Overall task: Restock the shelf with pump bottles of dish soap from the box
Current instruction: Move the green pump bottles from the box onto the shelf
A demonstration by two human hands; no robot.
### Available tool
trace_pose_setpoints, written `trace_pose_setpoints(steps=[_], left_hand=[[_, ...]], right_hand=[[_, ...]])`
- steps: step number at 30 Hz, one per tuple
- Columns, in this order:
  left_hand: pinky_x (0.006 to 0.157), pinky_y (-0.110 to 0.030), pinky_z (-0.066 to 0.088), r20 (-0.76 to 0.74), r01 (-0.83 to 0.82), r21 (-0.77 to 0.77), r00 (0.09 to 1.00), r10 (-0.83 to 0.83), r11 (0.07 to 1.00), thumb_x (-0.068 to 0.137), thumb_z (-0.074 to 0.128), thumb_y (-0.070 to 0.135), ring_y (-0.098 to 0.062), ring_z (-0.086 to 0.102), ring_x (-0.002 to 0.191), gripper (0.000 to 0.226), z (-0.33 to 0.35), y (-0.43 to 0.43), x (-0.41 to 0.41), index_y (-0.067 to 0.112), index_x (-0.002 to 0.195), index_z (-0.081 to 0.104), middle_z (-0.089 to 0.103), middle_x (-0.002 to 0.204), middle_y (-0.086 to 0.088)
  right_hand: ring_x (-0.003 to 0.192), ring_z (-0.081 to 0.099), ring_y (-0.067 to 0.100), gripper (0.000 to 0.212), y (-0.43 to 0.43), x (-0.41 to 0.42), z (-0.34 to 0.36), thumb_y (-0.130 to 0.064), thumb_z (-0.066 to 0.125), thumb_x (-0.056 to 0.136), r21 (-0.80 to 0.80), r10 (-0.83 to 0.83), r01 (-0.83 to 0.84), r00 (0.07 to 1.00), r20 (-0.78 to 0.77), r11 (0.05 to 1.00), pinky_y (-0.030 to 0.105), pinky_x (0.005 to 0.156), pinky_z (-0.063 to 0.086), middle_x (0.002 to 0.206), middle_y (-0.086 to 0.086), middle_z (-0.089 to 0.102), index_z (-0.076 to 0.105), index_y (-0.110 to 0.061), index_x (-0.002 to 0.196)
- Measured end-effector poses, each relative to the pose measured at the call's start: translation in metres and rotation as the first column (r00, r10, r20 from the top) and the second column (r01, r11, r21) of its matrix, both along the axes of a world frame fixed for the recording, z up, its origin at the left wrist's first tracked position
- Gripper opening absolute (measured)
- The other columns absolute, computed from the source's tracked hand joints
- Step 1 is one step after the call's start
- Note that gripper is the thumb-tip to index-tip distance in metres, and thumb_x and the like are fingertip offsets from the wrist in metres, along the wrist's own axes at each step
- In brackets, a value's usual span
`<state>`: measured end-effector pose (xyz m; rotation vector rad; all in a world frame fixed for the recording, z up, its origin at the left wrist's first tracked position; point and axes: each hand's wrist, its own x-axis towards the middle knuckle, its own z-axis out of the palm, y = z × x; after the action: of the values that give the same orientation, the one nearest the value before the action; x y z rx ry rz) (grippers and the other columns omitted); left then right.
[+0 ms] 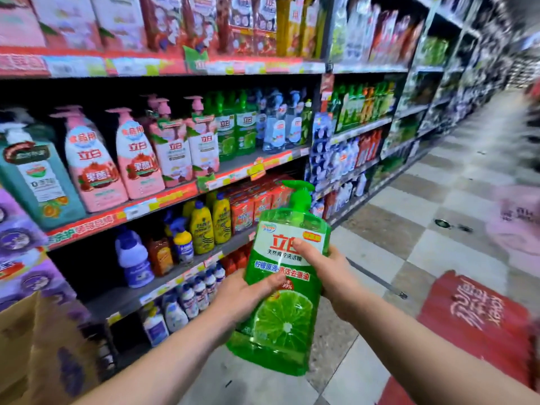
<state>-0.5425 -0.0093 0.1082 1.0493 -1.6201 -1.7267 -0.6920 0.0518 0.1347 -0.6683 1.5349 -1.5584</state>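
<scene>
1 pump bottle (282, 323) in 2 hands (243, 296) (329, 273)

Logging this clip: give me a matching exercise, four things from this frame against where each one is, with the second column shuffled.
Column one
1. green pump bottle
2. pink pump bottles
3. yellow bottles
4. cardboard box

Column two
A. bottom-left corner of the view
B. standing just left of red packs
C. gripped by left hand and right hand
D. standing left of shelved green bottles

Pairs: 1-C, 2-D, 3-B, 4-A
</scene>
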Motion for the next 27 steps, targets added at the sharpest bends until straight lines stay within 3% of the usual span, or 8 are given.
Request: trace_pose_setpoints(steps=[4,7,11,14,17,20,23,27], left_hand=[[0.062,-0.019,0.055,0.006,0.051,0.011,0.999,-0.051,0.999,0.072,0.075,0.03,-0.009,0.072,0.069,0.013,-0.005,-0.024,-0.042,0.022,0.082,0.071,0.075,0.073,0.007],[0.05,-0.011,0.049,-0.035,0.107,0.026,0.994,-0.106,0.994,0.077,0.072,0.024,-0.002,0.069,0.061,0.008,-0.007,-0.051,-0.074,0.021,0.083,0.068,0.073,0.066,0.013],[0.045,-0.004,0.042,-0.02,0.111,-0.012,0.994,-0.111,0.994,0.078,0.072,0.027,0.008,0.064,0.053,0.006,-0.004,-0.113,-0.113,0.025,0.077,0.065,0.067,0.056,0.023],[0.055,-0.007,0.046,0.035,0.11,-0.054,0.994,-0.108,0.992,0.071,0.074,0.042,0.008,0.065,0.063,0.013,0.004,-0.164,-0.135,0.032,0.074,0.067,0.072,0.07,0.019],[0.06,-0.008,0.047,0.037,0.104,-0.083,0.994,-0.101,0.991,0.052,0.073,0.062,0.009,0.065,0.071,0.032,0.012,-0.213,-0.151,0.038,0.073,0.068,0.07,0.073,0.023],[0.069,-0.014,0.053,0.017,0.094,-0.083,0.995,-0.093,0.992,0.061,0.077,0.05,0.003,0.068,0.075,0.025,0.014,-0.255,-0.164,0.035,0.078,0.068,0.073,0.082,0.015],[0.091,-0.034,0.053,0.038,0.061,-0.107,0.998,-0.058,0.992,0.053,0.077,0.059,-0.011,0.069,0.091,0.049,0.015,-0.283,-0.168,0.031,0.093,0.068,0.073,0.098,0.006],[0.089,-0.029,0.05,0.071,-0.121,-0.109,0.989,0.13,0.987,0.059,0.077,0.059,-0.01,0.064,0.092,0.041,0.016,-0.322,-0.172,0.036,0.087,0.057,0.069,0.101,0.011]], right_hand=[[0.076,0.074,0.018,0.032,-0.015,-0.036,-0.002,-0.033,0.076,0.074,0.024,-0.035,0.036,0.999,-0.011,0.999,0.029,0.061,0.058,0.086,0.001,0.077,0.064,-0.017,0.1],[0.084,0.073,0.024,0.04,-0.042,-0.066,-0.002,-0.035,0.076,0.074,0.069,-0.064,0.067,0.997,-0.037,0.995,0.041,0.078,0.059,0.096,0.007,0.075,0.062,-0.015,0.106],[0.08,0.073,0.024,0.029,-0.101,-0.103,0.004,-0.03,0.075,0.076,0.067,-0.091,0.095,0.994,-0.062,0.993,0.04,0.077,0.059,0.091,0.007,0.075,0.064,-0.016,0.099],[0.083,0.073,0.026,0.032,-0.15,-0.127,0.013,-0.031,0.073,0.079,0.067,-0.049,0.055,0.995,-0.091,0.996,0.04,0.077,0.059,0.094,0.009,0.076,0.065,-0.012,0.104],[0.082,0.073,0.026,0.037,-0.198,-0.146,0.023,-0.03,0.072,0.079,0.043,-0.04,0.045,0.993,-0.111,0.998,0.038,0.074,0.06,0.094,0.009,0.076,0.063,-0.011,0.109],[0.084,0.073,0.026,0.042,-0.244,-0.16,0.025,-0.033,0.073,0.078,0.035,-0.045,0.05,0.991,-0.126,0.998,0.042,0.079,0.059,0.098,0.01,0.074,0.061,-0.011,0.111],[0.085,0.072,0.026,0.042,-0.285,-0.168,0.022,-0.033,0.074,0.078,0.042,-0.014,0.02,0.992,-0.126,0.999,0.044,0.081,0.058,0.098,0.011,0.074,0.061,-0.01,0.11],[0.088,0.072,0.025,0.049,-0.342,-0.179,0.023,-0.037,0.076,0.074,0.052,0.068,-0.061,0.985,-0.156,0.997,0.042,0.083,0.058,0.102,0.01,0.072,0.059,-0.009,0.11]])
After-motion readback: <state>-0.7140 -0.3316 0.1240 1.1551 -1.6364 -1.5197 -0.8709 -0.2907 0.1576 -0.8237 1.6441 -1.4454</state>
